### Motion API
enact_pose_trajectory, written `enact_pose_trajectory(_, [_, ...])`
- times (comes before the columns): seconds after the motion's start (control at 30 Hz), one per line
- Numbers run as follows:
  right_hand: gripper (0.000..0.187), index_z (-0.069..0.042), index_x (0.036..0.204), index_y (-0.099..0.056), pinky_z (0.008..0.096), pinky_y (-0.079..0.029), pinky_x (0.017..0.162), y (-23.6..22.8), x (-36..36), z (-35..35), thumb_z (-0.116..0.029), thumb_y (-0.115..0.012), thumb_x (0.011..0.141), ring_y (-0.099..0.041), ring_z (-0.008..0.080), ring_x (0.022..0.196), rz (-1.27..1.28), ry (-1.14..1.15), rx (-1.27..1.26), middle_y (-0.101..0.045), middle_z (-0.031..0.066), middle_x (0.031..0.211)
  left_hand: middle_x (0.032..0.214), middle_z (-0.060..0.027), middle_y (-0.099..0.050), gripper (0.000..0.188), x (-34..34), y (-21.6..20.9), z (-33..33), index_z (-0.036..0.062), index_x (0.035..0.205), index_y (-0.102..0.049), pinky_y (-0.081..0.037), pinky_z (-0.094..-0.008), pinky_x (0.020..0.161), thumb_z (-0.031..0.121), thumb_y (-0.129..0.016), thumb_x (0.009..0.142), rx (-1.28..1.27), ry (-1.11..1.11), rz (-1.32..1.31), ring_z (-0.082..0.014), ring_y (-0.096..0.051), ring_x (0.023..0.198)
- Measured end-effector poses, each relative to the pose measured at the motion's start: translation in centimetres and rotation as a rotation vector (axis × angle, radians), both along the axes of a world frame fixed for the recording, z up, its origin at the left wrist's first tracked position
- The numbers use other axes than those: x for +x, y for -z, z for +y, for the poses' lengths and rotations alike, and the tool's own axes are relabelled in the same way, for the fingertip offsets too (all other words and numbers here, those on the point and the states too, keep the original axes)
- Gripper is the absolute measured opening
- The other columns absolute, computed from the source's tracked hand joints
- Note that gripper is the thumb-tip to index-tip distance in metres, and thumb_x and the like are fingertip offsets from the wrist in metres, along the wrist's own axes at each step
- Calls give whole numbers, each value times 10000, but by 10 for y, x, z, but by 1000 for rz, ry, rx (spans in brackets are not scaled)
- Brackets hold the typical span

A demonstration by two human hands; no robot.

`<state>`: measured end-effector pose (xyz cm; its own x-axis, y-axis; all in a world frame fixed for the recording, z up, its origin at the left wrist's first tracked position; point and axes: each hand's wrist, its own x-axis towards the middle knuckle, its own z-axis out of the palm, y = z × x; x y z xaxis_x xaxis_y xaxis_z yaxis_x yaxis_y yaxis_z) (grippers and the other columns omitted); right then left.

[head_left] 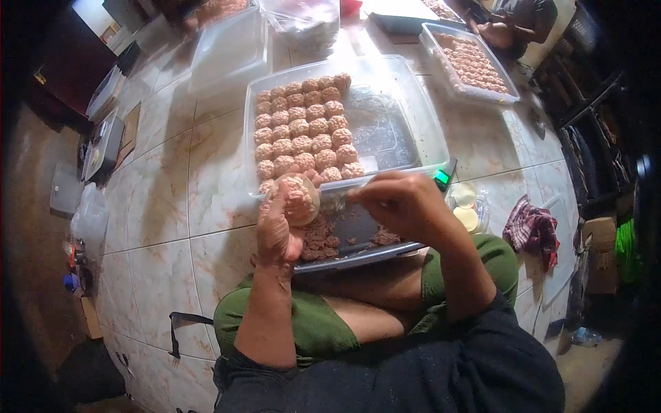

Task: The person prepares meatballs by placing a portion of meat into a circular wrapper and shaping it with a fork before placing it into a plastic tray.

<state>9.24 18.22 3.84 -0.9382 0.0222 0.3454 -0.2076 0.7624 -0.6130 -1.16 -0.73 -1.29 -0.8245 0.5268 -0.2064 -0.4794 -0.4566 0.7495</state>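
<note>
Centre of the frame: the left hand (279, 230) cups a round, pale, crumb-coated patty (297, 198) in the palm, fingers curled up around its edge so that it sits supported from below. The right hand (403, 203) comes in from the right with fingertips pinched narrowly on a small utensil (339, 199), apparently a spoon, whose tip points at the patty; what it carries cannot be told. Both hands work directly above a dark tray (358, 237) resting on the person's lap, where brown lumps of mixture (318, 241) lie, so crumbs would fall back onto it.

Just beyond the hands, a clear plastic container (420, 117) stands on the tiled floor (206, 199). Rows of finished patties (303, 127) fill its left half, packed touching; its right half is bare. Its near wall lies between the hands and the open space.

Upper right: a second clear container of patties (471, 65), with another person's hand (496, 33) beside it. Right of the tray lie a small bag of pale discs (467, 206) and a checked cloth (531, 230). A clear lid (227, 51) lies at upper left.
</note>
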Motion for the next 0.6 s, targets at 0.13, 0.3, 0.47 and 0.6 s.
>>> enact_pose_trajectory(0.13, [133, -94, 927, -716, 322, -504, 617, 16, -10, -2, -62, -660, 810, -654, 236, 708, 96, 53, -155, -669, 120, 815, 1351, -273, -413, 731, 7, -9, 5, -65, 1353, -331, -332, -450, 1069, 531, -407, 936, 198, 122, -49, -359, -409, 1269])
enact_pose_trajectory(0.3, [154, -93, 946, -717, 335, -507, 631, 9, -9, 6, -72, -664, 803, -650, 246, 707, -46, -5, -41, -670, 111, 814, 1364, -296, -381, 974, 5, -15, -1, -100, 1364, -296, -288, -460, 1090, 724, -332, 847, 316, 132, -166, -382, -374, 1288])
enact_pose_trajectory(0.47, [165, -91, 948, -716, 336, -499, 608, 23, -10, -12, -72, -671, 790, -639, 240, 674, 87, -22, -87, -654, 113, 790, 1365, -291, -385, 1022, 5, -16, 4, -98, 1367, -296, -293, -457, 1085, 765, -318, 821, 354, 120, -186, -381, -381, 1285])
enact_pose_trajectory(0.6, [128, -132, 910, -694, 425, -496, 631, 14, -9, -6, -184, -644, 805, -607, 351, 700, 11, -65, -104, -636, 141, 798, 1355, -278, -400, 1012, 3, -16, -2, -79, 1363, -324, -299, -460, 1079, 774, -302, 818, 382, 67, -174, -376, -402, 1267])
